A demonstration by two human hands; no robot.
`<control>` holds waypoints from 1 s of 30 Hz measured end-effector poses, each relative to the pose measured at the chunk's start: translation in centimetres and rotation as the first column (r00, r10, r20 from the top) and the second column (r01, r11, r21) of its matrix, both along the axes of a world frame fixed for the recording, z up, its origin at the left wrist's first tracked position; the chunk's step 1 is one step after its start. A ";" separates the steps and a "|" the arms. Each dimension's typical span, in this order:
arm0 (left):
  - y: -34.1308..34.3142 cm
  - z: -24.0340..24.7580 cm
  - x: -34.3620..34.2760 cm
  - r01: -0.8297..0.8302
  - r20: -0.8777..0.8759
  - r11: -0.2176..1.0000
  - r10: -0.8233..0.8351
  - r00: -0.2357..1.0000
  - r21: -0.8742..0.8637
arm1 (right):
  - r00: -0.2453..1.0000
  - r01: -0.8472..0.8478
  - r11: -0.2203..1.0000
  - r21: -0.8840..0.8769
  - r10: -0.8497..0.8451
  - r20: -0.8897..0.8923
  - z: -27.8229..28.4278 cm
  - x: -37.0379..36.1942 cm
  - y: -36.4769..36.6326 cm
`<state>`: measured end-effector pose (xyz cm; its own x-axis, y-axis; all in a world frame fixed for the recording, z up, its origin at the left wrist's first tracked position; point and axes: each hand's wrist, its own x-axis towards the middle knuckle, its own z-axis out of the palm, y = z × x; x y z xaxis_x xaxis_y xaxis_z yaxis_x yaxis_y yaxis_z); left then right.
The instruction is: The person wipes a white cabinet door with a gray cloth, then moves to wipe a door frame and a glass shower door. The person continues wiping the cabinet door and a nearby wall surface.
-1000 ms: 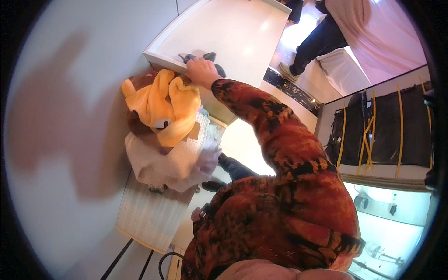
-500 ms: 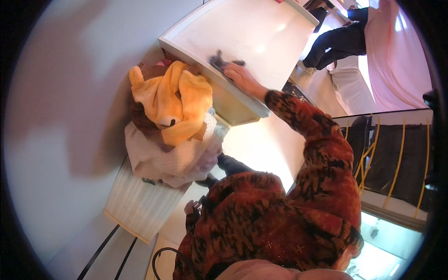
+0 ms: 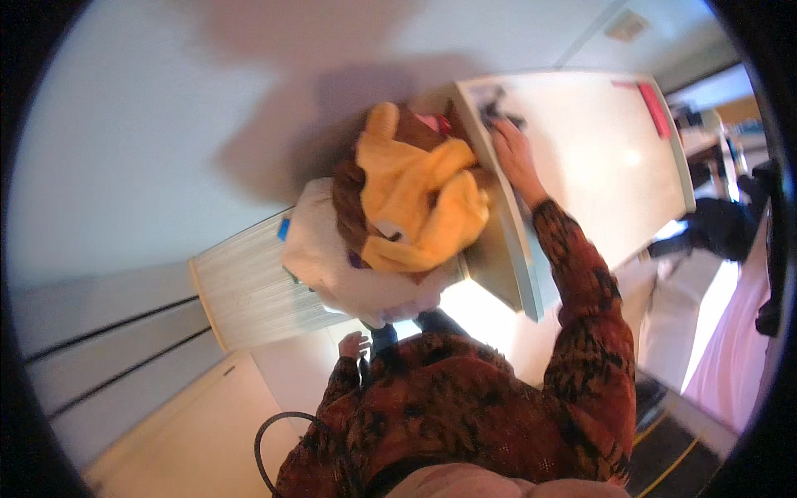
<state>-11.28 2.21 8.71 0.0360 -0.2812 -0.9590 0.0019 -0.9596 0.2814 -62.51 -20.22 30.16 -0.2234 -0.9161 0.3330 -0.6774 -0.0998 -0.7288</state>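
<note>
My right hand point(image 3: 513, 149) reaches over the white-topped desk point(image 3: 598, 166). Its fingers are on a small dark object point(image 3: 500, 109) by the raised rim, near the wall-side corner. That object is blurred; its kind does not show. Down at my left side hangs my left hand point(image 3: 354, 344), fingers apart with nothing in them. Beside the desk lies a yellow and brown plush thing point(image 3: 423, 207) with an ear-like flap, heaped on a white textured cloth bundle point(image 3: 332, 257).
A wood-grain board point(image 3: 241, 278) extends under the bundle. A red strip point(image 3: 654, 109) lies at the desk's far edge. Pink cloth point(image 3: 739, 332) hangs at the right, near a person in dark clothes point(image 3: 718, 228). A black cable point(image 3: 261, 432) loops by my left arm.
The view has turned, so the desk and plush thing appear farther right. My right hand and the dark object have moved along the rim toward the wall-side corner. My left hand shows more fully.
</note>
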 end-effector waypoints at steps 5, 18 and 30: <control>-10.9 8.8 -1.8 0.149 0.247 0.627 0.073 0.966 -0.765 | 0.973 0.192 0.971 0.146 -0.207 0.098 4.8 1.4 0.3; -41.3 52.7 -3.7 0.878 0.271 -0.462 0.867 0.418 0.126 | 0.378 -0.186 0.410 -0.893 -0.809 -0.450 19.5 17.2 -21.2; -46.2 55.2 -3.0 0.886 0.121 -0.399 0.917 0.381 0.235 | 0.299 -0.815 0.527 -0.242 0.024 -0.954 20.1 22.5 -19.8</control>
